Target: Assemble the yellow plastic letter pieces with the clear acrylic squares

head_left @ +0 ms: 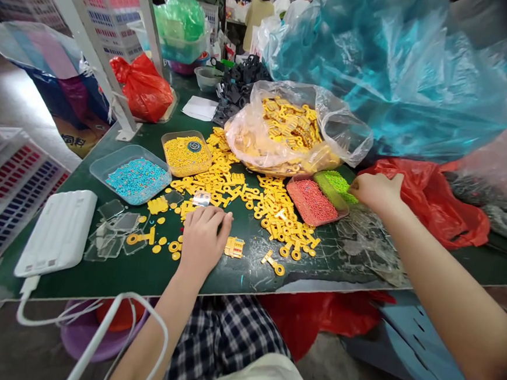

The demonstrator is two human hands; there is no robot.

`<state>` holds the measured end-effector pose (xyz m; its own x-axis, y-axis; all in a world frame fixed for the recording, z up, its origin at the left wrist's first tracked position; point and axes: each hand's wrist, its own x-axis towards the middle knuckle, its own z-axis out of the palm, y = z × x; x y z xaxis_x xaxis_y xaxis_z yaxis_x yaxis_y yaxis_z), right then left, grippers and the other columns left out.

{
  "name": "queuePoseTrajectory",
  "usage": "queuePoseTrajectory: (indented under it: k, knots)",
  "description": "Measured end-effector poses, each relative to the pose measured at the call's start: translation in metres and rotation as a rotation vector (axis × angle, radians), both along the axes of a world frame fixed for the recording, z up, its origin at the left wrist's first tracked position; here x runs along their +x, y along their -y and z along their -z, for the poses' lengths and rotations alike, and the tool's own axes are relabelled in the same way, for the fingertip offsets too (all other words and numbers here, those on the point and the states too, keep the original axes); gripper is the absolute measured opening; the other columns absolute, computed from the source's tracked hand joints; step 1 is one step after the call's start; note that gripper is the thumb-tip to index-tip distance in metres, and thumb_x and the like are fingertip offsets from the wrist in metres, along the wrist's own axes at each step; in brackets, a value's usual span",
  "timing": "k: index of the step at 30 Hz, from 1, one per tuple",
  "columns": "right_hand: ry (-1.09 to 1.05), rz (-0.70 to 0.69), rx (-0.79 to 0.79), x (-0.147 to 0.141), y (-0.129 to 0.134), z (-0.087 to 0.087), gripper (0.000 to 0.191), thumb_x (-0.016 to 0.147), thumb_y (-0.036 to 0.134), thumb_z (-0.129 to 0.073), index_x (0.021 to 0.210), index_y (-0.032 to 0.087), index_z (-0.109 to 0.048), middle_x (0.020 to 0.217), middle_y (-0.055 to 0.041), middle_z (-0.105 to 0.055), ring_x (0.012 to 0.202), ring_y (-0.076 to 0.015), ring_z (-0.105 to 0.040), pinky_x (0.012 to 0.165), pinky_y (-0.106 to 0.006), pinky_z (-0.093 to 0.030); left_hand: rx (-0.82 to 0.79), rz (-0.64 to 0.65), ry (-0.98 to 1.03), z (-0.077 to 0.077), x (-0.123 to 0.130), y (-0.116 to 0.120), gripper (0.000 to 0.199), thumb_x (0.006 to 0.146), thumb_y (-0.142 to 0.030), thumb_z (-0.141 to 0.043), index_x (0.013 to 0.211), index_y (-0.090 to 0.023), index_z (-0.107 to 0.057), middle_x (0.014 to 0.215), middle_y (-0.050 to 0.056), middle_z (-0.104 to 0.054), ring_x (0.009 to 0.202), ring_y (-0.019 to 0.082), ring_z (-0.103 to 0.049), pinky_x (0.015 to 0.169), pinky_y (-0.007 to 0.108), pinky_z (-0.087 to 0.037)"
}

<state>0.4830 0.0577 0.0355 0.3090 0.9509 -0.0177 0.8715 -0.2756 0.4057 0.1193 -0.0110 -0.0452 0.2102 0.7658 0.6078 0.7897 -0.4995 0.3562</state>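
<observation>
My left hand [206,233] is on the tabletop with its fingers curled down together; whatever may be under them is hidden. A small clear plastic square [201,199] lies just beyond its fingertips. To its right is a flat yellow piece [234,247] with rows of coloured beads. My right hand [378,191] reaches to the right end of the green beads [336,183], fingers drawn together; I cannot make out anything in them. The tub of red beads [314,200] adjoins the green. Loose yellow plastic parts [278,209] are heaped between my hands.
Tubs of blue beads [138,178] and yellow beads [186,152] stand on the left. A white power bank [59,230] with a cable lies near clear squares [112,234]. Behind are a bag of yellow parts [289,125], black parts [244,81] and a large blue plastic bag [389,78].
</observation>
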Motion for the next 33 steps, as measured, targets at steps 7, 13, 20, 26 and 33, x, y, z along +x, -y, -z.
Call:
queuePoseTrajectory:
  k: [7, 13, 20, 26, 33]
  knots:
    - [-0.526, -0.553, 0.474, -0.106, 0.080, -0.010, 0.023, 0.095, 0.037, -0.051, 0.090, 0.022, -0.068, 0.092, -0.0092, -0.071, 0.089, -0.0251, -0.063, 0.078, -0.038, -0.046, -0.117, 0.088, -0.057, 0.000, 0.002, 0.006, 0.025, 0.099, -0.026, -0.049, 0.081, -0.021, -0.066, 0.088, 0.003, -0.072, 0.084, 0.022, -0.059, 0.078, 0.038, -0.038]
    - [-0.874, -0.851, 0.470, -0.189, 0.131, 0.043, 0.014, 0.094, 0.020, -0.055, 0.090, 0.025, -0.068, 0.087, -0.0023, -0.074, 0.080, -0.0187, -0.063, 0.073, -0.034, -0.050, -0.207, 0.151, -0.101, 0.001, 0.000, 0.010, 0.014, 0.095, -0.022, -0.056, 0.096, -0.023, -0.069, 0.089, 0.001, -0.075, 0.081, 0.021, -0.060, 0.084, 0.041, -0.036]
    - [-0.930, -0.855, 0.389, -0.192, 0.125, 0.078, 0.010, 0.092, 0.022, -0.061, 0.085, 0.023, -0.069, 0.085, -0.0019, -0.072, 0.078, -0.0184, -0.059, 0.070, -0.034, -0.050, -0.269, 0.153, -0.101, 0.004, 0.001, 0.009, 0.012, 0.094, -0.020, -0.057, 0.098, -0.022, -0.069, 0.087, 0.000, -0.075, 0.076, 0.019, -0.060, 0.084, 0.040, -0.032]
    - [-0.948, -0.829, 0.395, -0.194, 0.124, 0.080, 0.011, 0.092, 0.024, -0.062, 0.086, 0.024, -0.071, 0.086, -0.0017, -0.072, 0.080, -0.0185, -0.059, 0.070, -0.034, -0.050, -0.260, 0.161, -0.111, 0.005, 0.002, 0.010, 0.014, 0.096, -0.021, -0.055, 0.095, -0.022, -0.069, 0.086, 0.000, -0.075, 0.076, 0.019, -0.060, 0.082, 0.040, -0.031]
    - [-0.943, -0.816, 0.394, -0.195, 0.124, 0.084, 0.010, 0.091, 0.027, -0.065, 0.087, 0.026, -0.074, 0.084, -0.0022, -0.071, 0.080, -0.0185, -0.061, 0.069, -0.034, -0.050, -0.265, 0.164, -0.109, 0.005, 0.002, 0.010, 0.016, 0.098, -0.021, -0.053, 0.094, -0.022, -0.069, 0.085, 0.001, -0.074, 0.076, 0.019, -0.060, 0.082, 0.040, -0.031]
